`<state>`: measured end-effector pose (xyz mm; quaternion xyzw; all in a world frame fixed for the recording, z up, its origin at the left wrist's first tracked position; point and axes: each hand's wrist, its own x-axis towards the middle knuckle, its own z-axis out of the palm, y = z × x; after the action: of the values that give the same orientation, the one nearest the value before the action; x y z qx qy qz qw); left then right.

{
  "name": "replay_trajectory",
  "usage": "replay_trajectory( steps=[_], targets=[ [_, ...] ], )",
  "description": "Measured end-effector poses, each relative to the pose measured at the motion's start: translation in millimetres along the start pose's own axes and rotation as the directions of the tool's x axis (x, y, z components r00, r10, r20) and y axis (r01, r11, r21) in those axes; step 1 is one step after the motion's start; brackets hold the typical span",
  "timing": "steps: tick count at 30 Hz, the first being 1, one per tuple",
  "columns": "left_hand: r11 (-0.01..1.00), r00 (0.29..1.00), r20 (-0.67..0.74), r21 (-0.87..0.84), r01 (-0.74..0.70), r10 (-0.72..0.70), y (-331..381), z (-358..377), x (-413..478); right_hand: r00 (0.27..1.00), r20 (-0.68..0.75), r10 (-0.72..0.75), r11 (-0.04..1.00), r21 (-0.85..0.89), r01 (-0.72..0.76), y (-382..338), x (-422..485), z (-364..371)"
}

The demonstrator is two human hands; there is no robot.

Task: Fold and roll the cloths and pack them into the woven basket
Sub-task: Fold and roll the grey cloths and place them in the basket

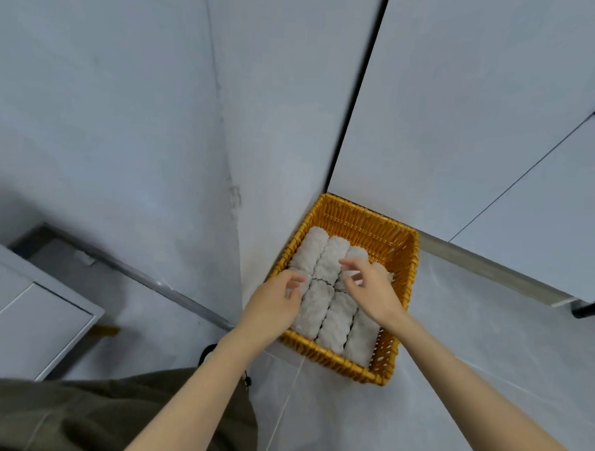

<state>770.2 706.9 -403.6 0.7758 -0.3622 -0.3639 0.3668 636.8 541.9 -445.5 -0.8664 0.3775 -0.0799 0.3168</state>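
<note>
**Basket looks nearly packed: tidying stage, I'd say**

Big picture first: pale grey cabinet panels and a plain wall meet in a corner. Below them is a light tiled floor, or at least it reads as floor to me.

Tucked right into that corner is the orange woven basket. Inside it, the fluffy grey-white rolled cloths lie side by side in two rows, a far one and a near one, snug against each other. There's a bit of bare weave showing along the right-hand wall, so maybe room for one more. I can't see any loose cloth waiting anywhere.

Both hands are down over the basket. The left hand sits over the near-left roll with its fingers loosely bent. It seems to be resting on the roll rather than gripping it. The right hand is above the middle of the rows, fingers spread and slack, with nothing in it. The fingertips are blurry, so I can't tell whether they actually touch the rolls.

My read is that the folding and rolling is basically done and this is the settling-in step. The next move probably calls for light pats or nudges to square the rows up. Gentle ones, since that pile looks soft enough that a hard shove could loosen a roll.
</note>
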Motion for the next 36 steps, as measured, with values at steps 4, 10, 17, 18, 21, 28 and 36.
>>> replay_trajectory(
  steps=[4,10,17,18,21,28,36],
  targets=[
    [0.999,0.999,-0.037,-0.033,-0.017,0.016,17.1,-16.6,-18.0,0.998,0.009,-0.07,0.997,0.04,0.069,-33.2,-38.1,-18.6],
    [0.986,0.981,-0.132,-0.065,-0.155,0.146,44.2,-69.3,-61.5,0.975,0.0,-0.221,0.966,0.141,0.219,-111.2,-86.4,-56.8],
    [0.957,0.907,-0.345,-0.07,-0.28,0.24,67.1,-148.8,-127.5,0.887,0.006,-0.461,0.877,0.156,0.455,-221.4,-119.1,-84.3],
    [0.955,0.894,-0.378,-0.071,-0.289,0.242,68.4,-160.4,-136.7,0.871,0.008,-0.491,0.861,0.159,0.483,-235.7,-120.2,-85.0],
    [0.953,0.845,-0.488,-0.081,-0.292,0.218,67.8,-200.6,-173.7,0.819,0.022,-0.573,0.808,0.18,0.561,-284.2,-121.7,-79.7],
    [0.974,0.72,-0.687,-0.081,-0.213,0.1,49.4,-291.2,-259.7,0.725,0.031,-0.688,0.701,0.289,0.652,-394.2,-115.8,-52.3],
    [0.974,0.513,-0.856,-0.169,-0.149,-0.07,5.4,-359.7,-340.4,0.606,0.134,-0.784,0.602,0.402,0.69,-507.9,-116.0,-1.3]
  ],
)
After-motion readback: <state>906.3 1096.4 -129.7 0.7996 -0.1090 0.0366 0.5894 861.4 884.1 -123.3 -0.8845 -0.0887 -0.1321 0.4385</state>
